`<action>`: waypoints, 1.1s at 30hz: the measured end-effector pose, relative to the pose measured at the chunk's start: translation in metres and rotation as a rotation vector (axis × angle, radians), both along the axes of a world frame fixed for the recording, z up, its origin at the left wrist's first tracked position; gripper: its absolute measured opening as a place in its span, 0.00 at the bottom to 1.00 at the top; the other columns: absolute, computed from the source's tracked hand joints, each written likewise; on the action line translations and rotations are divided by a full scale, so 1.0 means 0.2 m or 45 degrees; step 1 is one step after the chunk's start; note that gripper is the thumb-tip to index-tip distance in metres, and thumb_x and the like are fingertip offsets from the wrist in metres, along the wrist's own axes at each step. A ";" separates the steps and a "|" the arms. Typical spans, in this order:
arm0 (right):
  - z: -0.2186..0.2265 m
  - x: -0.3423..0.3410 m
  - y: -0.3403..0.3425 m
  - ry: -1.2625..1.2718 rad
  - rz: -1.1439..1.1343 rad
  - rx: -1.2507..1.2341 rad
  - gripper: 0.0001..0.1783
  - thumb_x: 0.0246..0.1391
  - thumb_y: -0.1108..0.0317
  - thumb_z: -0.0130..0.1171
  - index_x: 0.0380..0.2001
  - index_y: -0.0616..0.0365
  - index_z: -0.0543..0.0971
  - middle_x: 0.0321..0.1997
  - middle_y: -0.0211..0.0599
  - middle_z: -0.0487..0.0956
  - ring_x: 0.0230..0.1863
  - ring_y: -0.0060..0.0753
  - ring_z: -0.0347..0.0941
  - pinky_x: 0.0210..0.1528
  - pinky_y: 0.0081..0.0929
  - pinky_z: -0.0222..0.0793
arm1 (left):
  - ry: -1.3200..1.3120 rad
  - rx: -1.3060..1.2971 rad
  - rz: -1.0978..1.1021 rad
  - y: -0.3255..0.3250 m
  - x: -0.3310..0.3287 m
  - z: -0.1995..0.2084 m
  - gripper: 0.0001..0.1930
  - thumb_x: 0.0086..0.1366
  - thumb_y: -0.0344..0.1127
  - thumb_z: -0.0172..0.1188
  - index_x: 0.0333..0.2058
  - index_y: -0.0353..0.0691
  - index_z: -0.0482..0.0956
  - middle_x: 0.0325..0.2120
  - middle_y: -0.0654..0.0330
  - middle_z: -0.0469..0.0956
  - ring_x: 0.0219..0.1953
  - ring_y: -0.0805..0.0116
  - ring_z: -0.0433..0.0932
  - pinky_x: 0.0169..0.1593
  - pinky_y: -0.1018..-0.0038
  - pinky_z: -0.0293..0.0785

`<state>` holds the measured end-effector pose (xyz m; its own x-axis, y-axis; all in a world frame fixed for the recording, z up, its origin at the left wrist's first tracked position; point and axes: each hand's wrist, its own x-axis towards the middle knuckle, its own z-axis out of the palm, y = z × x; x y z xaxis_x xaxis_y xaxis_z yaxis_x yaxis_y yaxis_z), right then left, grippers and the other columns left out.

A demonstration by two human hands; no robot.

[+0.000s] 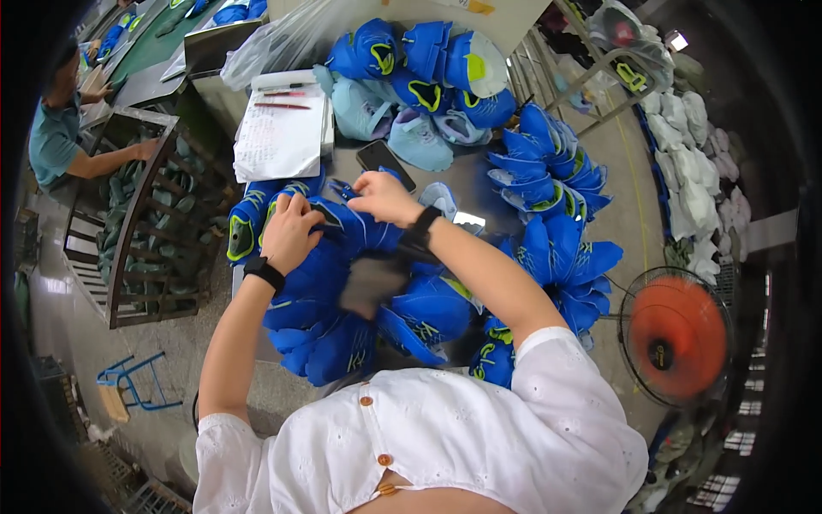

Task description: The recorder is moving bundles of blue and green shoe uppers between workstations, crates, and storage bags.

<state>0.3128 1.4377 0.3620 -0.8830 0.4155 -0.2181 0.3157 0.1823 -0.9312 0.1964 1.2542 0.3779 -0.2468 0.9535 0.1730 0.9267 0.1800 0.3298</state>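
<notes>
My left hand [293,233] is closed, its fingers pinching the edge of a blue shoe upper [338,218] on the table. Just right of it, my right hand [385,199] is closed round a small dark blue tool [344,190], whose exact kind I cannot make out. The tool's tip is close to the same upper. Below both hands, more blue uppers [321,330] lie fanned in a ring. Blue shoes with lime linings [246,224] sit left of my left hand. A black phone [385,164] lies beyond my right hand.
A handwritten paper pad [278,141] with pens lies at the back left. Pale blue shoes [419,141] and blue uppers [556,163] are piled behind and right. An orange fan [676,336] stands right, a slatted cart [128,231] left, with a co-worker [64,137] beside it.
</notes>
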 end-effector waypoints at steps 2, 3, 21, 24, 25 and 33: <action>0.03 0.04 0.15 0.026 -0.251 -0.287 0.15 0.40 0.64 0.62 0.27 0.65 0.74 0.20 0.34 0.73 0.13 0.22 0.66 0.11 0.20 0.59 | 0.009 -0.009 -0.019 0.00 0.00 0.01 0.13 0.43 0.33 0.62 0.31 0.46 0.77 0.30 0.61 0.68 0.40 0.59 0.63 0.44 0.70 0.65; 0.03 0.07 0.28 -0.063 -0.281 -0.335 0.14 0.42 0.64 0.61 0.26 0.65 0.74 0.19 0.33 0.72 0.13 0.22 0.65 0.11 0.19 0.58 | 0.078 0.041 -0.092 0.01 0.00 0.02 0.13 0.43 0.33 0.62 0.32 0.46 0.77 0.31 0.62 0.68 0.41 0.59 0.63 0.44 0.70 0.65; -0.41 -0.48 0.72 -0.574 0.078 0.047 0.29 0.45 0.60 0.61 0.42 0.76 0.68 0.33 0.48 0.74 0.26 0.39 0.77 0.22 0.23 0.74 | 0.162 -0.094 -0.054 -0.01 0.07 -0.01 0.20 0.42 0.38 0.65 0.38 0.52 0.75 0.34 0.64 0.67 0.44 0.59 0.61 0.51 0.71 0.60; -0.07 -0.42 0.45 -0.134 1.038 0.532 0.33 0.40 0.53 0.60 0.44 0.68 0.69 0.45 0.50 0.72 0.45 0.42 0.71 0.45 0.39 0.68 | 0.235 -0.114 -0.038 0.00 0.07 -0.05 0.19 0.41 0.36 0.64 0.37 0.52 0.75 0.34 0.64 0.68 0.45 0.59 0.61 0.51 0.71 0.60; 0.01 -0.37 0.32 0.042 1.210 0.490 0.34 0.39 0.53 0.60 0.46 0.64 0.69 0.50 0.49 0.69 0.51 0.43 0.66 0.50 0.42 0.62 | 0.294 -0.086 -0.040 0.01 0.06 -0.04 0.13 0.44 0.33 0.59 0.33 0.50 0.76 0.32 0.66 0.69 0.45 0.60 0.61 0.48 0.73 0.62; 0.23 0.01 0.06 -0.169 0.839 1.348 0.25 0.30 0.56 0.60 0.37 0.52 0.73 0.48 0.45 0.65 0.39 0.50 0.70 0.40 0.46 0.68 | 0.310 0.062 -0.208 0.05 0.08 0.11 0.02 0.43 0.33 0.54 0.19 0.45 0.73 0.22 0.66 0.70 0.38 0.67 0.66 0.48 0.72 0.62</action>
